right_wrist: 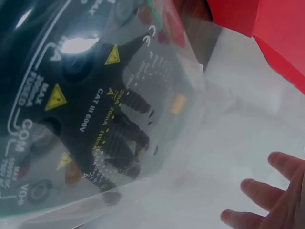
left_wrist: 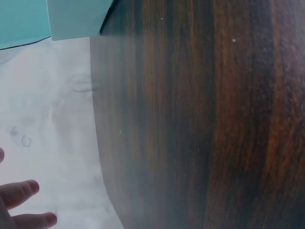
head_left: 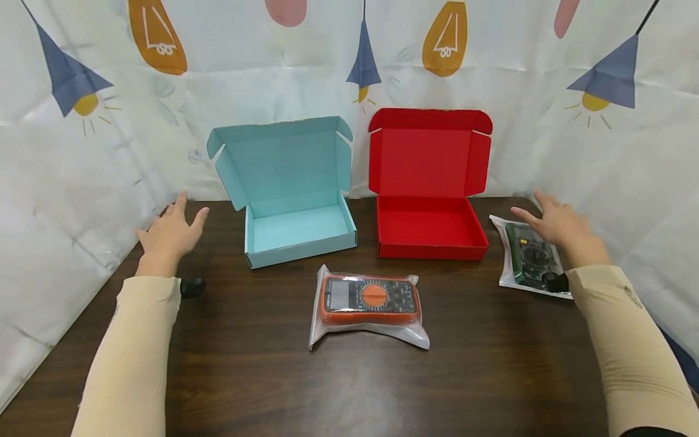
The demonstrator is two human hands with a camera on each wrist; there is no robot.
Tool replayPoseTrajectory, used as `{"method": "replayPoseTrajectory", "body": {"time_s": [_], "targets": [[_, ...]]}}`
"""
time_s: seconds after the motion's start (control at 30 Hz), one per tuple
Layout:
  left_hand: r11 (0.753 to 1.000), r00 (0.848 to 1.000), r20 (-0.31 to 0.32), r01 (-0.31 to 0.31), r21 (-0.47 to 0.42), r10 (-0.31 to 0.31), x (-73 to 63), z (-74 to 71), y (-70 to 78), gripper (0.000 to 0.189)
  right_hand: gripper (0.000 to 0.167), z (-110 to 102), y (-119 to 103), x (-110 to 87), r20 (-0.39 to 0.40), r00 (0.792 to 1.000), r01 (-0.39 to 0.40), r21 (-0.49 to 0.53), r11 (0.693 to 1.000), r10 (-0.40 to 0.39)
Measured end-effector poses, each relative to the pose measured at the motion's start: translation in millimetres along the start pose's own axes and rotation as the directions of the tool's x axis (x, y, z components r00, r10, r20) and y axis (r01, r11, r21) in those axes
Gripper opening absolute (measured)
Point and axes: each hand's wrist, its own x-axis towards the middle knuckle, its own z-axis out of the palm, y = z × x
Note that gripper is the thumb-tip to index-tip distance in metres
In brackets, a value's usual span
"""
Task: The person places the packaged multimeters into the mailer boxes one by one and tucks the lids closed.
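My left hand (head_left: 170, 235) is spread at the table's far left, left of the light-blue box (head_left: 297, 233), and holds nothing. Its fingertips (left_wrist: 43, 220) show at the lower left of the left wrist view. On the right, my right hand (head_left: 558, 224) reaches over a bagged green multimeter (head_left: 532, 255), its fingers extended and gripping nothing. The right wrist view has that green multimeter (right_wrist: 81, 109) close up, with the fingers (right_wrist: 262, 193) apart from it. An orange multimeter (head_left: 371, 298) in a clear bag lies face up at the table's middle, away from both hands.
Behind the orange multimeter stand the light-blue box and a red box (head_left: 431, 227), both with lids raised. They rest on a dark wooden table (head_left: 251, 376). A white curtain (head_left: 306, 85) with lamp prints hangs along the back and sides.
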Motion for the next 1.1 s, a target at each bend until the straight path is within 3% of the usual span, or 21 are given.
{"method": "replayPoseTrajectory", "body": {"time_s": [0.43, 0.8, 1.1], "targets": [[0.999, 0.999, -0.04, -0.033, -0.019, 0.032, -6.5, 1.5, 9.9, 0.086, 0.091, -5.3, -5.6, -12.4, 0.023, 0.997, 0.079, 0.024, 0.997, -0.079], [0.994, 0.993, -0.059, -0.104, -0.028, 0.102, -12.9, 5.2, 15.4, 0.079, 0.075, -4.9, -29.6, -23.9, 0.007, 0.975, 0.22, 0.057, 0.974, -0.221], [0.973, 0.986, -0.067, -0.165, -0.159, 0.156, -19.5, 14.6, 19.9, 0.078, 0.069, 1.4, -49.1, -31.7, -0.024, 0.958, 0.288, 0.126, 0.949, -0.287]]}}
